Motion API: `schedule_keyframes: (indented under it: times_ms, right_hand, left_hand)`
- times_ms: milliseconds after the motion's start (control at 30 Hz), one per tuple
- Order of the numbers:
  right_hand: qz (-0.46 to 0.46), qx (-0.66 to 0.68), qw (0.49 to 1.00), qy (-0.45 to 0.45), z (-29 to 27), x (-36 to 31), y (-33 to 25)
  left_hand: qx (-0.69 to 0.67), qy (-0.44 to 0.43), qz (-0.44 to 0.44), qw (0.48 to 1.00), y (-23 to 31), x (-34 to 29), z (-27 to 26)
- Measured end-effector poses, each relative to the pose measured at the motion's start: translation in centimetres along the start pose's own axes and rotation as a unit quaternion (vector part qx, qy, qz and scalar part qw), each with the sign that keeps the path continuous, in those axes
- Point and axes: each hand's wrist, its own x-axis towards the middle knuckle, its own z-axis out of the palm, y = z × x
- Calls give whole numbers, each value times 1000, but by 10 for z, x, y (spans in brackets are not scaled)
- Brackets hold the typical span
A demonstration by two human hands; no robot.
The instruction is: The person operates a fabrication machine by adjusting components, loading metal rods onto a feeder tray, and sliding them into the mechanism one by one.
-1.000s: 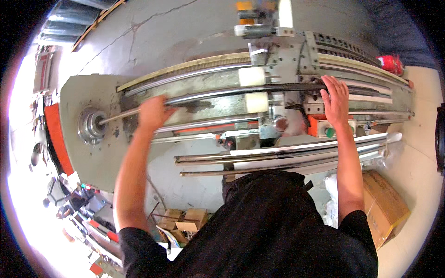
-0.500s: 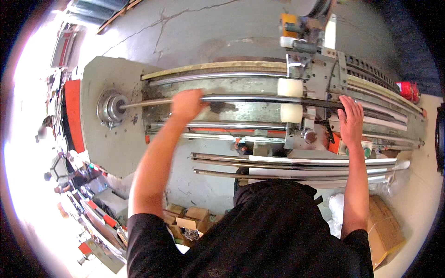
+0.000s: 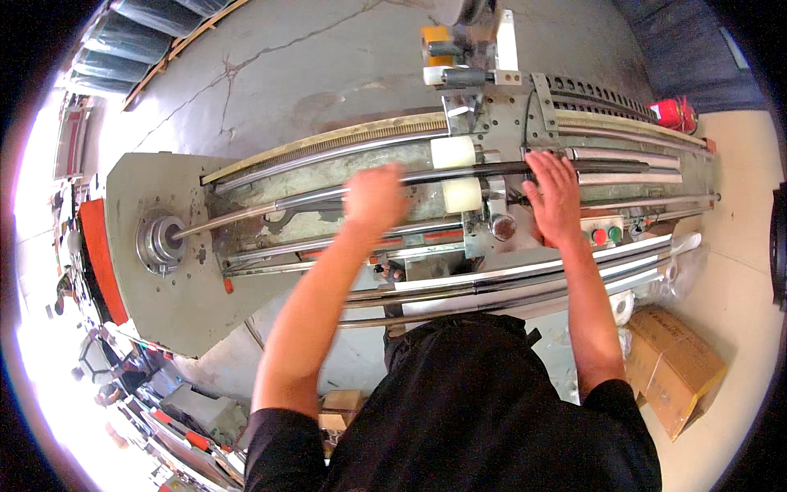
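Observation:
I lean over a long grey machine bed (image 3: 131,287) with rails running left to right. My left hand (image 3: 373,197), blurred, is curled over a long dark rod (image 3: 279,205) that runs from a round flange (image 3: 160,239) on the left end plate. Just right of that hand, two white rollers (image 3: 453,152) sit on a metal carriage (image 3: 484,230). My right hand (image 3: 553,201) lies flat with fingers spread on the bed past the carriage, fingertips at the dark rod, holding nothing. A red and a green button (image 3: 607,236) sit beside its wrist.
Shiny steel bars (image 3: 492,283) lie along the machine's near side, against my body. A cardboard box (image 3: 672,365) stands on the floor at right, and smaller boxes (image 3: 340,406) lie below left. A red fire extinguisher (image 3: 674,113) rests at the far right end. Cracked concrete floor lies beyond.
My left hand has slid to the right along the dark rod, away from the flange toward the white rollers. My right hand stays flat on the bed.

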Motion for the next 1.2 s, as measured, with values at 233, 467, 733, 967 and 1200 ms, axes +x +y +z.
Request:
schedule_keyframes:
  times_ms: [233,467,733,967,1200]
  right_hand:
    - [5,22,999,-31,1,6,-17]
    - [68,-43,997,7,-19,-18,83]
    - [65,-64,996,6,-17,-23,80]
    - [24,-18,999,-29,1,-3,-12]
    - [42,-58,997,-37,14,-8,-18]
  left_hand:
    - [18,45,54,997,-2,0,-2]
    - [60,98,-59,992,-268,-83,-3]
    - [14,13,-75,997,-167,-54,-21]
    - [-65,7,31,997,84,35,18]
    - [3,9,42,999,-26,3,3]
